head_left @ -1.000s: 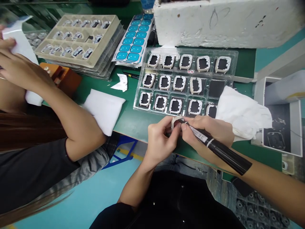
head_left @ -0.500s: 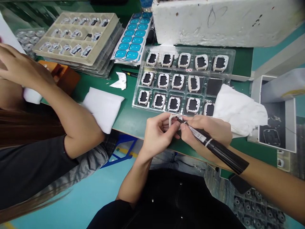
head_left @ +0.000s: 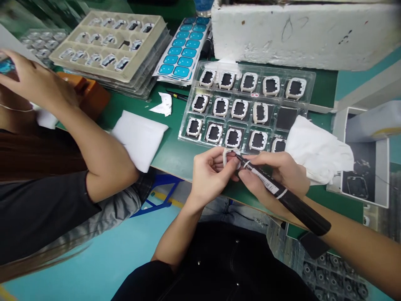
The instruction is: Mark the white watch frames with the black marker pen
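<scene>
My left hand (head_left: 208, 173) pinches a small white square frame part (head_left: 227, 154) just over the near edge of the green table (head_left: 175, 150). My right hand (head_left: 277, 171) grips a black marker pen (head_left: 282, 194), and its tip touches the inside of that frame. Right behind my hands lies a clear plastic tray (head_left: 308, 81) with three rows of similar white frames with dark centres. One pocket at the right of the middle row holds no frame.
A white cloth (head_left: 316, 150) covers the tray's right end. A white pad (head_left: 139, 138) lies at left. A beige tray (head_left: 109, 46) of parts, a blue sticker sheet (head_left: 184, 50), an orange block (head_left: 90, 94) and a white foam box (head_left: 300, 33) stand behind. A co-worker's arm (head_left: 84, 138) reaches over the left side.
My hands stay together at the frame while the pen shifts slightly along it. The co-worker's hand has moved left and down, and the white sheet it held is out of sight.
</scene>
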Motion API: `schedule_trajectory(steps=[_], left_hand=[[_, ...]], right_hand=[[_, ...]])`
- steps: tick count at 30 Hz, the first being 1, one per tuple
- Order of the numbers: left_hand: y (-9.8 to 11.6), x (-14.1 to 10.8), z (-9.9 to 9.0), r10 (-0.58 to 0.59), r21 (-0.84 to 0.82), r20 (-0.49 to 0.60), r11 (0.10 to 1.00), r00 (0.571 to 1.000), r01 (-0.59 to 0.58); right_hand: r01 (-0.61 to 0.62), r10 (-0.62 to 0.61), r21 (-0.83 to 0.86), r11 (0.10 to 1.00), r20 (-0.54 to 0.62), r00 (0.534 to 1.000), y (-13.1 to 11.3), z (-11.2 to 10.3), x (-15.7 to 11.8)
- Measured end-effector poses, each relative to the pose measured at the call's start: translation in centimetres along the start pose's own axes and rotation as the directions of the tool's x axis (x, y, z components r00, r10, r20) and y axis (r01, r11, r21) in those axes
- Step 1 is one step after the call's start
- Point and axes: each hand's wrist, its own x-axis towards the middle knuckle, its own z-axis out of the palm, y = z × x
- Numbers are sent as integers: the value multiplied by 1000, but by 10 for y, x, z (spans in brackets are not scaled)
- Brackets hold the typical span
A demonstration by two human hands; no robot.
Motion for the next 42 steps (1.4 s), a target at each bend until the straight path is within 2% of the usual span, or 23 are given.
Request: schedule_trajectory(steps=[3, 7, 10, 14, 22, 25, 27, 31, 34, 38, 42], left_hand=[[-2, 0, 2, 18, -9, -16, 1000, 1000, -18], [-4, 1, 3, 25, -40, -9, 999, 1000, -25], [-4, 3, 2, 32, -77, 4, 997, 999, -32], [-2, 8, -1, 14, -138, 85, 990, 996, -2], [5, 12, -9, -16, -131, 146, 991, 989, 35], [5, 13, -11, -2, -159, 182, 987, 983, 31], [3, 13, -14, 2, -186, 206, 982, 979, 37], [0, 14, -16, 9, -225, 233, 973, 972, 45], [0, 14, -16, 35, -225, 250, 974, 968, 23], [0, 13, -13, 49, -179, 221, 984, 974, -9], [0, 10, -7, 61, -132, 169, 990, 984, -39]], right_hand=[[14, -15, 40, 999, 43, 999, 5, 0, 0], [55, -56, 94, 994, 15, 998, 10, 3, 1], [5, -6, 153, 988, 7, 1000, 8, 3, 4], [-62, 58, 170, 983, 30, 998, 3, 1, 8], [60, -66, 168, 984, 35, 997, 6, -3, 9], [44, -55, 173, 984, 60, 997, 5, -6, 9], [54, -65, 167, 985, 63, 996, 4, -7, 10], [147, -156, 148, 978, 54, 986, 3, -5, 9], [189, -189, 99, 977, -11, 982, 4, -1, 7], [219, -218, 48, 975, -27, 976, 3, 0, 5], [176, -176, -47, 983, 4, 984, 2, -4, 4]])
